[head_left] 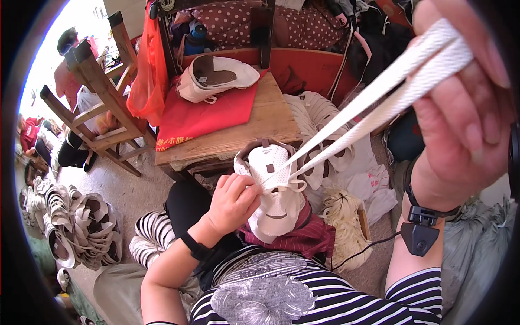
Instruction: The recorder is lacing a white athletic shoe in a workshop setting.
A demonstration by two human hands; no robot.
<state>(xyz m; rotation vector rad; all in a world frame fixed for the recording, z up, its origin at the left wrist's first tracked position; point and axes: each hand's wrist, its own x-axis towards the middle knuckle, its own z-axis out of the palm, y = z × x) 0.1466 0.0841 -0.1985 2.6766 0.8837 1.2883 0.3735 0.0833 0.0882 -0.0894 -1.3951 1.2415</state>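
Note:
A white shoe (pixel 271 222) with a padded collar rests on dark red striped cloth (pixel 319 238) over my lap, its toe toward me. My left hand (pixel 233 203) is closed on the shoe's left side near the eyelets, fingertips pinched at the lacing. A flat white shoelace (pixel 414 62) runs from the shoe's front opening up to the right in two taut strands. High at the right, my right hand (pixel 460 108) is closed around the strands. A small lace loop sticks out at the shoe's right side.
Ahead, another white shoe (pixel 189 89) lies on a red bag (pixel 208 122) on a wooden stool (pixel 262 119). Cream laces (pixel 344 216) fill a box at right. Shoe piles (pixel 89 233) cover the left floor. A wooden chair frame (pixel 105 111) stands behind; people sit beyond it.

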